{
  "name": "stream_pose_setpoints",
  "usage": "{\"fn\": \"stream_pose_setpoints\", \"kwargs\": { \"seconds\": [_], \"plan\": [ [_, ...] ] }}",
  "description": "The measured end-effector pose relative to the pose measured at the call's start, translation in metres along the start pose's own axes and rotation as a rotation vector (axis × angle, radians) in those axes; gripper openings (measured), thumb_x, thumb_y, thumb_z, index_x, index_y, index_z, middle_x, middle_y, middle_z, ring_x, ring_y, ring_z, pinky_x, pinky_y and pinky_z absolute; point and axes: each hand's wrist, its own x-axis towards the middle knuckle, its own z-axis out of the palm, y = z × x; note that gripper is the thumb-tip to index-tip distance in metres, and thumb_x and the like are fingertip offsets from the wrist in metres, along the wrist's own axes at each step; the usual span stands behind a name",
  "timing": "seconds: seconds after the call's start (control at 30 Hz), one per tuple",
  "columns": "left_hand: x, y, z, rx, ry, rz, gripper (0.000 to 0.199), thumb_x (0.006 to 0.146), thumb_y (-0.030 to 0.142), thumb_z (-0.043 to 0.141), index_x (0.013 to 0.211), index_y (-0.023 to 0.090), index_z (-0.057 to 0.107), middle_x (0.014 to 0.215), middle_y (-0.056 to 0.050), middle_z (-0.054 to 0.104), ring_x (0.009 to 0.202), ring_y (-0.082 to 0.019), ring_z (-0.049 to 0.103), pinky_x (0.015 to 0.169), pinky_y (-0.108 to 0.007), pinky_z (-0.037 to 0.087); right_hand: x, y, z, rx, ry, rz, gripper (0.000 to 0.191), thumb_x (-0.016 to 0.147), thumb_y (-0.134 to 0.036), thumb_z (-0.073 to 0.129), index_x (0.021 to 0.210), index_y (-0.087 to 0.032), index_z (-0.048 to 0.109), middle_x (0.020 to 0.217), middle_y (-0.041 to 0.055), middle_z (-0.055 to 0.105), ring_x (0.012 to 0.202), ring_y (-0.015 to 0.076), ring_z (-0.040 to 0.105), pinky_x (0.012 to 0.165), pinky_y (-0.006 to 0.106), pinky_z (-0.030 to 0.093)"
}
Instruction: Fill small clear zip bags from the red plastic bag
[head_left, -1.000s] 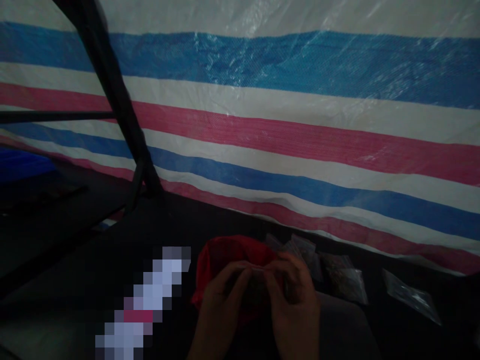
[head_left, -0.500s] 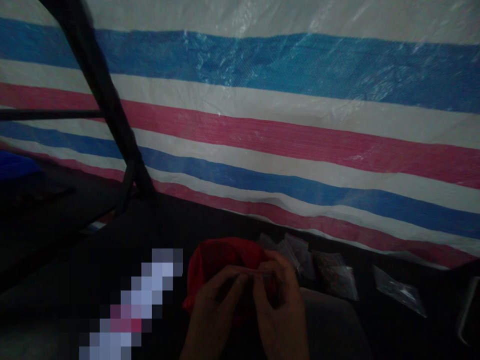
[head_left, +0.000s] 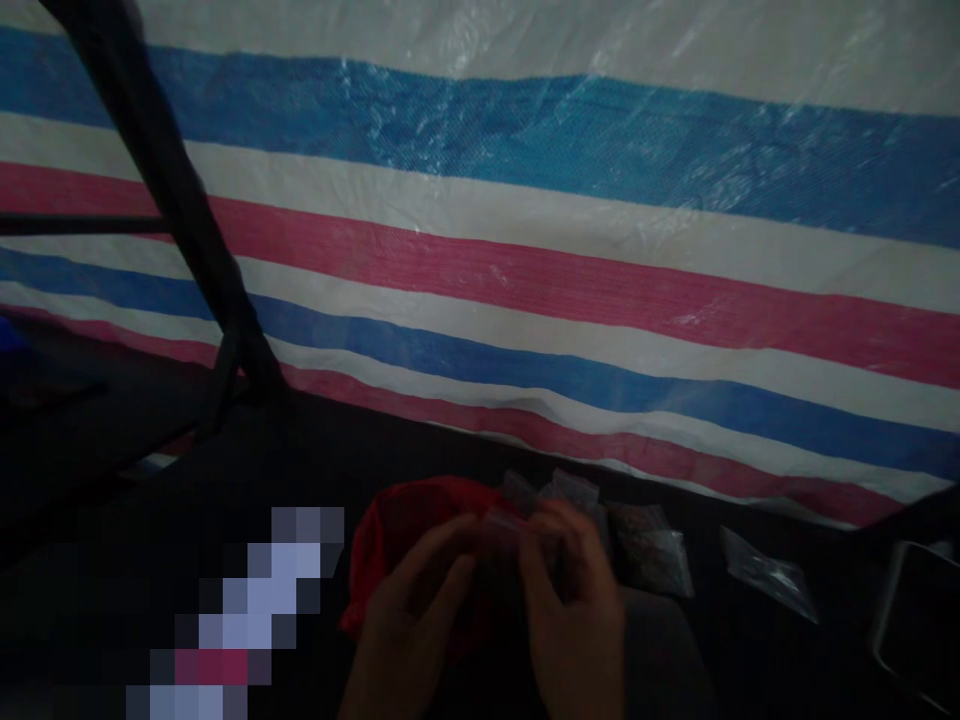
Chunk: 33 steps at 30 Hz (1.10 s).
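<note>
While the small clear bag (head_left: 507, 520) is up between both hands, over the open red bag (head_left: 416, 505), the right hand (head_left: 574, 600) has a narrow grip, pinching its edge. The left hand (head_left: 416, 605) curls by the other end, thumb and forefinger slightly apart; whether its grip holds the film, I cannot tell.

Taking the small clear bag as the dial's centre, a cluster of clear packets (head_left: 576, 487) lies at 2 o'clock. Packets with brownish contents (head_left: 654, 550) lie near 3 o'clock, and a lone clear packet (head_left: 770, 574) is farther out that way on the dark surface (head_left: 360, 430). Something grey (head_left: 664, 640) shows at 4 o'clock, a black frame (head_left: 169, 190) stands towards 10, and a striped sheet (head_left: 480, 270) spans 12.
</note>
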Motion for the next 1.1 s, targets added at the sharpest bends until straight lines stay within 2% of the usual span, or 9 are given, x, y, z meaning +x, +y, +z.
{"fn": "stream_pose_setpoints", "kwargs": {
  "seconds": [0.07,0.17,0.27,0.4,0.53,0.67,0.77,0.87,1.1],
  "plan": [
    [0.002,-0.007,0.000,0.020,0.008,0.044,0.048,0.090,0.044,0.076,0.135,0.030,0.073,0.140,-0.004,0.078,0.129,-0.025,0.074,0.104,-0.032,0.063,0.014,0.003,-0.015,0.028,0.187,0.015,0.034,0.087,-0.047,0.076,0.110,-0.023,0.070,0.099,0.0047,0.080,0.092,0.0229,0.078,0.081,0.034,0.062],
    [0.004,-0.012,0.000,0.079,0.075,0.089,0.046,0.092,0.047,0.072,0.134,0.028,0.073,0.142,-0.006,0.076,0.130,-0.025,0.073,0.104,-0.032,0.063,0.033,0.013,-0.044,0.023,0.362,0.045,0.044,0.080,-0.051,0.081,0.111,-0.022,0.068,0.095,0.0044,0.080,0.088,0.0238,0.078,0.079,0.035,0.062],
    [0.005,-0.010,0.000,0.128,0.158,0.110,0.046,0.092,0.056,0.069,0.126,0.026,0.076,0.132,-0.007,0.082,0.123,-0.026,0.077,0.100,-0.032,0.065,0.044,0.027,-0.071,-0.124,0.358,0.118,0.058,0.075,-0.059,0.076,0.117,-0.020,0.069,0.109,0.0120,0.081,0.099,0.0311,0.078,0.087,0.044,0.063],
    [0.005,-0.009,-0.004,0.218,0.118,0.115,0.049,0.093,0.062,0.066,0.127,0.028,0.076,0.131,-0.006,0.082,0.123,-0.026,0.077,0.104,-0.034,0.063,0.050,0.044,-0.113,-0.520,0.361,0.108,0.066,0.080,-0.062,0.056,0.124,-0.016,0.074,0.129,0.0208,0.077,0.118,0.0412,0.073,0.102,0.057,0.057],
    [0.005,-0.011,-0.007,0.292,0.117,0.149,0.050,0.093,0.067,0.061,0.121,0.029,0.078,0.128,-0.006,0.082,0.122,-0.028,0.076,0.106,-0.037,0.062,0.060,0.063,-0.171,-0.773,0.332,0.063,0.057,0.083,-0.054,0.050,0.117,-0.016,0.077,0.125,0.0215,0.078,0.117,0.0405,0.074,0.103,0.056,0.057],
    [0.007,-0.015,-0.013,0.351,0.092,0.167,0.046,0.094,0.067,0.060,0.118,0.032,0.077,0.121,-0.004,0.082,0.116,-0.027,0.078,0.100,-0.035,0.065,0.070,0.086,-0.212,-0.861,0.260,0.014,0.051,0.081,-0.050,0.048,0.108,-0.021,0.081,0.132,0.0167,0.077,0.134,0.0405,0.065,0.116,0.062,0.046],
    [0.009,-0.021,-0.018,0.360,0.100,0.172,0.043,0.094,0.066,0.060,0.116,0.034,0.077,0.119,-0.002,0.082,0.114,-0.027,0.078,0.097,-0.035,0.066,0.071,0.098,-0.220,-0.898,0.286,0.065,0.039,0.075,-0.053,0.055,0.094,-0.031,0.081,0.124,0.0124,0.080,0.137,0.0458,0.061,0.113,0.076,0.039],
    [0.012,-0.026,-0.022,0.363,0.117,0.209,0.038,0.094,0.064,0.061,0.113,0.034,0.076,0.117,-0.001,0.081,0.112,-0.027,0.077,0.097,-0.036,0.066,0.068,0.103,-0.218,-0.925,0.304,0.114,0.033,0.073,-0.056,0.058,0.083,-0.033,0.080,0.113,0.0129,0.083,0.131,0.0483,0.063,0.110,0.083,0.035],
    [0.006,-0.007,-0.025,0.351,0.399,0.138,0.029,0.095,0.056,0.058,0.102,0.032,0.073,0.102,0.000,0.078,0.100,-0.026,0.075,0.093,-0.037,0.063,0.067,0.083,-0.218,-0.910,0.251,0.117,0.049,0.073,-0.062,0.048,0.082,-0.027,0.082,0.116,0.0182,0.082,0.127,0.0487,0.068,0.116,0.074,0.039]
  ]
}}
